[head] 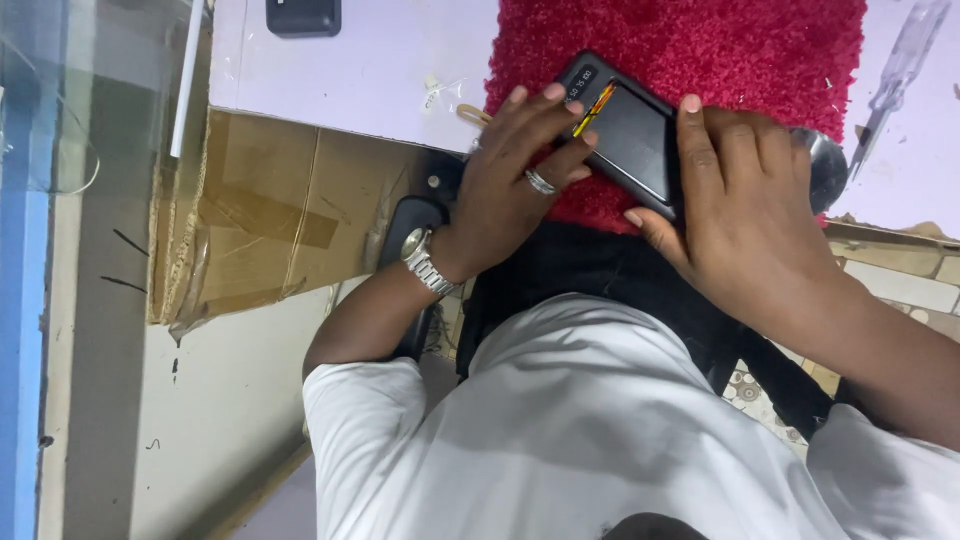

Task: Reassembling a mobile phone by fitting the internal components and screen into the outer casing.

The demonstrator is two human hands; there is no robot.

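The pale worktop (350, 70) carries a shaggy red mat (720, 60), and on the near part of that mat lies a dark smartphone (630, 135), back up, angled across the pile. Its rear cover appears lifted or shifted, with a yellow and red strip showing along the upper left edge.

The right hand (745, 200) lies flat over the phone's right end, fingers straight and thumb tucked at the near edge, pinning it down instead of gripping it. The left hand (520, 165), with a ring and a metal wristwatch (425, 258), has its fingers partly curled, tips resting on the phone's upper left corner by the coloured strip.

The main risk, as I judge it, is the phone sliding on the soft pile if the right hand eases its pressure, since the mat hangs near the worktop's edge and the body could drop to the lap. Too much force from the left fingertips could bend the cover or tear the strip. A clear-handled screwdriver (900, 70) lies well apart, to the right; a small dark device (303, 15) sits at the far edge.
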